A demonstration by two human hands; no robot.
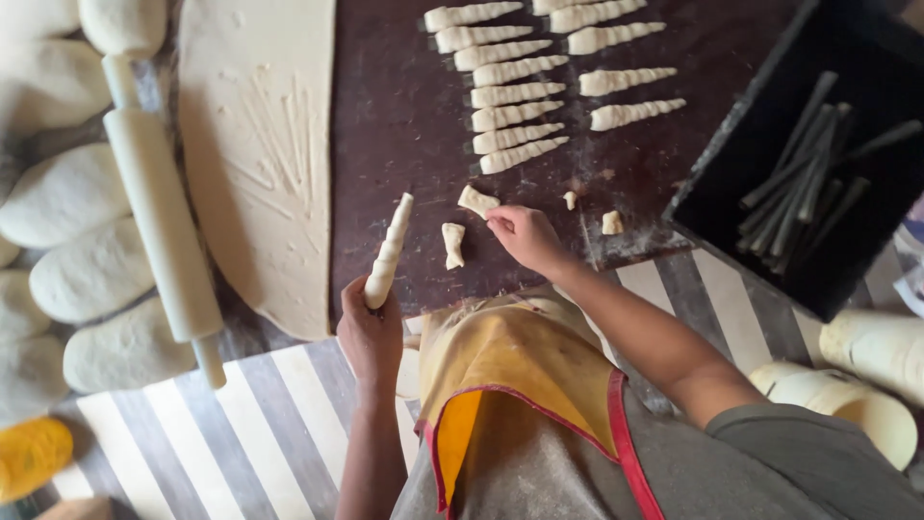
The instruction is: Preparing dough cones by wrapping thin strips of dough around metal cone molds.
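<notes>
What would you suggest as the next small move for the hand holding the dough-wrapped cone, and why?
Probably set the wrapped cone from the left hand at the open end of the rows of wrapped cones; it looks fully wound, while the right hand is already touching a dough scrap.

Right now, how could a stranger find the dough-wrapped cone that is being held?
On the dark brown work board, rows of wrapped cones lie flat at the top. Below them, near the board's front edge, the left hand grips one wrapped cone. It alone points up, off the board.
</notes>
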